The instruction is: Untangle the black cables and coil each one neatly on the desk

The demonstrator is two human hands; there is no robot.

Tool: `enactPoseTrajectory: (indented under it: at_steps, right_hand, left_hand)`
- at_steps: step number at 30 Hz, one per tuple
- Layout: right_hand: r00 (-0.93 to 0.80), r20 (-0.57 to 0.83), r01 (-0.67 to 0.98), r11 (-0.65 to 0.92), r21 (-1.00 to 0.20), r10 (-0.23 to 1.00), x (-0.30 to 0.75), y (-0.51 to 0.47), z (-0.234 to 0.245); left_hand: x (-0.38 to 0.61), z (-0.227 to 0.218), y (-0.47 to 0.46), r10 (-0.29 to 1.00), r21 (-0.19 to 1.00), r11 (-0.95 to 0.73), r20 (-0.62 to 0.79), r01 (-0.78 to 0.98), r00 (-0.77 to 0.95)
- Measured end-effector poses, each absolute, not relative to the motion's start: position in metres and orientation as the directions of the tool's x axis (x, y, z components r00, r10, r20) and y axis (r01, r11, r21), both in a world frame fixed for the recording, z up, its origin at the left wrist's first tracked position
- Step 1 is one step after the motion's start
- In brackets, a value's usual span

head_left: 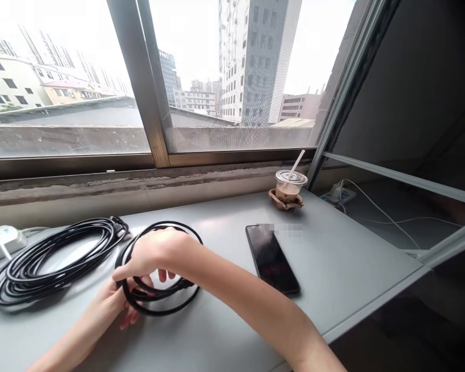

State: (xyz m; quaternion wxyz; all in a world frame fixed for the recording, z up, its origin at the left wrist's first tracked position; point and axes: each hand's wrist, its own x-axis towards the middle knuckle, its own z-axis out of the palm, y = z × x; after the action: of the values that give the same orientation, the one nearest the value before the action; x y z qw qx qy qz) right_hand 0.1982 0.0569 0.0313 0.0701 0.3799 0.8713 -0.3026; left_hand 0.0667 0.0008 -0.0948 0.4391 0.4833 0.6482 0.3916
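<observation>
A small loose coil of black cable (166,312) is held just over the grey tabletop by both hands. My right hand (155,253) reaches across from the right and closes on the left side of the loops, its thumb pointing down and left. Lower down, my left hand (118,297) grips the same strands from beneath, some of its fingers showing through the ring. A dark connector (186,283) appears on the right inner side of the coil. To the left of the hands lies a larger coil of black cable (19,274), apart from the held one.
A black phone (273,258) lies to the right of the coil on the grey table (356,263). Behind it, a drink cup with a straw (289,188) stands in a cardboard holder. A white power strip (2,244) sits at the far left. Windows and a metal frame border the table.
</observation>
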Motion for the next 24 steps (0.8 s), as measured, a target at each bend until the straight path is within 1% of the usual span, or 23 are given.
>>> enactPoseTrajectory:
  at_steps: [2, 3, 4, 6, 7, 8, 10, 12, 13, 14, 16, 19, 21, 24]
  right_hand:
    - [-0.730, -0.437, 0.681, 0.616, -0.396, 0.526, 0.194, 0.052, 0.034]
    - [-0.751, -0.449, 0.652, 0.651, -0.389, 0.485, 0.194, 0.051, 0.035]
    - [-0.775, -0.427, 0.626, 0.663, -0.412, 0.467, 0.195, 0.051, 0.037]
    - [-0.805, -0.406, 0.592, 0.636, -0.495, 0.433, 0.204, 0.052, 0.044]
    - [-0.806, -0.380, 0.592, 0.603, -0.534, 0.454, 0.212, 0.052, 0.049]
    - [-0.810, -0.339, 0.582, 0.585, -0.565, 0.479, 0.220, 0.053, 0.054]
    - [-0.773, -0.147, 0.575, 0.585, -0.572, 0.617, 0.241, 0.055, 0.066]
    - [-0.736, 0.067, 0.511, 0.618, -0.598, 0.673, 0.260, 0.057, 0.076]
    - [-0.714, 0.138, 0.459, 0.608, -0.648, 0.686, 0.268, 0.058, 0.080]
    - [-0.676, 0.188, 0.424, 0.584, -0.692, 0.713, 0.274, 0.058, 0.084]
    - [-0.587, 0.300, 0.365, 0.577, -0.731, 0.752, 0.283, 0.056, 0.089]
    - [-0.385, 0.479, 0.253, 0.589, -0.767, 0.789, 0.285, 0.045, 0.096]
    - [-0.200, 0.579, 0.160, 0.609, -0.777, 0.791, 0.281, 0.034, 0.102]
    - [0.034, 0.653, 0.032, 0.652, -0.758, 0.757, 0.275, 0.015, 0.114]
  left_hand:
    - [0.063, -0.097, -0.001, 0.989, 0.929, 0.150, -0.139, 0.339, -0.056]
    - [0.061, -0.097, -0.002, 0.988, 0.921, 0.149, -0.152, 0.359, -0.019]
    - [0.060, -0.096, -0.003, 0.987, 0.916, 0.146, -0.163, 0.374, 0.013]
    - [0.058, -0.090, -0.004, 0.987, 0.919, 0.117, -0.151, 0.376, 0.062]
    - [0.058, -0.086, -0.005, 0.988, 0.928, 0.099, -0.135, 0.360, 0.075]
    - [0.057, -0.080, -0.006, 0.990, 0.940, 0.084, -0.117, 0.332, 0.079]
    - [0.057, -0.069, -0.007, 0.993, 0.968, 0.067, -0.090, 0.242, 0.082]
    - [0.054, -0.059, -0.008, 0.997, 0.989, 0.060, -0.067, 0.132, 0.049]
    - [0.053, -0.055, -0.008, 0.999, 0.995, 0.048, -0.050, 0.084, 0.015]
    - [0.051, -0.052, -0.009, 0.999, 0.998, 0.035, -0.034, 0.045, -0.020]
    - [0.048, -0.048, -0.011, 0.997, 1.000, 0.013, -0.012, 0.012, -0.073]
    - [0.046, -0.046, -0.014, 0.994, 0.999, -0.014, 0.018, 0.041, -0.106]
    - [0.046, -0.047, -0.015, 0.992, 0.999, -0.022, 0.027, 0.045, -0.120]
    - [0.047, -0.051, -0.015, 0.996, 0.998, -0.040, 0.044, 0.045, -0.076]
